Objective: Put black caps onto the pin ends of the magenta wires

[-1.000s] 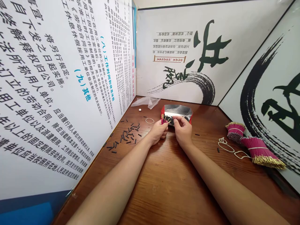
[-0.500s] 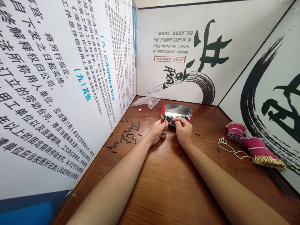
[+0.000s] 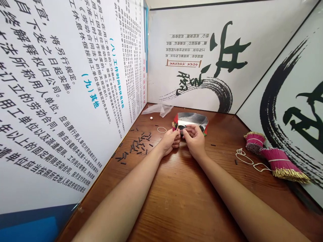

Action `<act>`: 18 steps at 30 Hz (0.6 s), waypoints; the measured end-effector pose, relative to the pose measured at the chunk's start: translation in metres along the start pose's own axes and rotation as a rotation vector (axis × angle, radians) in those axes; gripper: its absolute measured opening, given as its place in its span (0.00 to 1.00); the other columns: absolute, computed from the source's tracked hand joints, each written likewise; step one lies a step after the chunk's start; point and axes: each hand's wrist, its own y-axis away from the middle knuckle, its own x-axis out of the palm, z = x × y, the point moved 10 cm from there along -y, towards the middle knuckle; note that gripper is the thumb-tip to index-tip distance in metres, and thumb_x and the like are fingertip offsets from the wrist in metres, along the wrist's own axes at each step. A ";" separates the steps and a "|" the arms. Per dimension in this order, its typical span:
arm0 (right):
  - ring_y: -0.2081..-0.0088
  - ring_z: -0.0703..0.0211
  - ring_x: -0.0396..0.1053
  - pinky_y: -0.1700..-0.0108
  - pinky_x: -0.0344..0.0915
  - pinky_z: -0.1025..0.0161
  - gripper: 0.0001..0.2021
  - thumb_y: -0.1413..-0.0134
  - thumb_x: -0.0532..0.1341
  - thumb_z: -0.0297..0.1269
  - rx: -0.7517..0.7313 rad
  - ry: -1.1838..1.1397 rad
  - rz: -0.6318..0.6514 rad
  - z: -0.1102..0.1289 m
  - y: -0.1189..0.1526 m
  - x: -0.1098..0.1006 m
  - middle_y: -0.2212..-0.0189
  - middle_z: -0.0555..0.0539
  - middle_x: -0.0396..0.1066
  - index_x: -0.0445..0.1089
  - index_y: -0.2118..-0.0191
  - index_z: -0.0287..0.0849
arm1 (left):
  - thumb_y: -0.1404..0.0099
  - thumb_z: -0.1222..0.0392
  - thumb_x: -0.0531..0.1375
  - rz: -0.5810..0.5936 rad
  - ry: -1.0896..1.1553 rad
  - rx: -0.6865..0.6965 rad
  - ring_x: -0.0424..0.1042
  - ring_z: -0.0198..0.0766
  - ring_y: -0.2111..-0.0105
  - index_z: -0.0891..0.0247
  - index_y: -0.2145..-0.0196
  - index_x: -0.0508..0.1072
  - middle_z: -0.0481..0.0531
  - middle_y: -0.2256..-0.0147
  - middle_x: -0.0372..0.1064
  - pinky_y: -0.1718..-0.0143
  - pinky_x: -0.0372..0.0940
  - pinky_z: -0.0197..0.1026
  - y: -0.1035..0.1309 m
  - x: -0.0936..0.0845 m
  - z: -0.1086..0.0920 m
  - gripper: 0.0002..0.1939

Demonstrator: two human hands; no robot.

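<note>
My left hand point(image 3: 171, 141) is closed round a small bunch of pink wires point(image 3: 174, 125) with gold-coloured tips, held upright beside the tray. My right hand point(image 3: 195, 139) is pinched just to its right, fingertips close to the bunch; what lies between them is too small to make out. Behind both hands stands an open foil-lined tray point(image 3: 193, 117) with red edges, holding short black tubes point(image 3: 201, 128). My hands hide part of its front.
More black tubes point(image 3: 137, 145) lie scattered at left. Near them are a rubber band point(image 3: 162, 129), a white bead point(image 3: 151, 118) and a clear plastic bag point(image 3: 161, 109). Two tied pink wire bundles point(image 3: 280, 160) and loose pale bands point(image 3: 243, 157) lie at right. Printed panels point(image 3: 189, 20) wall the table.
My right hand has shifted slightly left, closer to my left hand, and its fingers have curled in more. The left hand keeps its hold on the wires.
</note>
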 end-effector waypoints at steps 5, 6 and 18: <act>0.72 0.62 0.70 0.69 0.69 0.64 0.17 0.53 0.66 0.44 0.009 0.001 0.033 -0.001 0.001 0.003 0.69 0.49 0.72 0.65 0.59 0.43 | 0.43 0.58 0.61 0.009 0.006 0.003 0.43 0.22 0.86 0.60 0.69 0.57 0.37 0.81 0.47 0.86 0.38 0.27 0.001 0.001 0.000 0.14; 0.72 0.62 0.70 0.69 0.69 0.64 0.18 0.53 0.67 0.44 0.008 -0.002 0.036 -0.001 0.001 0.004 0.69 0.49 0.72 0.65 0.57 0.43 | 0.43 0.58 0.62 0.012 0.006 0.005 0.44 0.23 0.86 0.60 0.69 0.57 0.37 0.80 0.47 0.86 0.38 0.27 0.001 0.001 0.000 0.14; 0.72 0.62 0.70 0.69 0.69 0.63 0.16 0.52 0.67 0.45 -0.014 0.022 0.057 0.004 0.002 0.006 0.68 0.48 0.73 0.68 0.59 0.42 | 0.43 0.59 0.61 0.022 0.006 0.005 0.44 0.22 0.86 0.60 0.68 0.58 0.38 0.80 0.48 0.85 0.38 0.27 0.001 0.001 0.001 0.12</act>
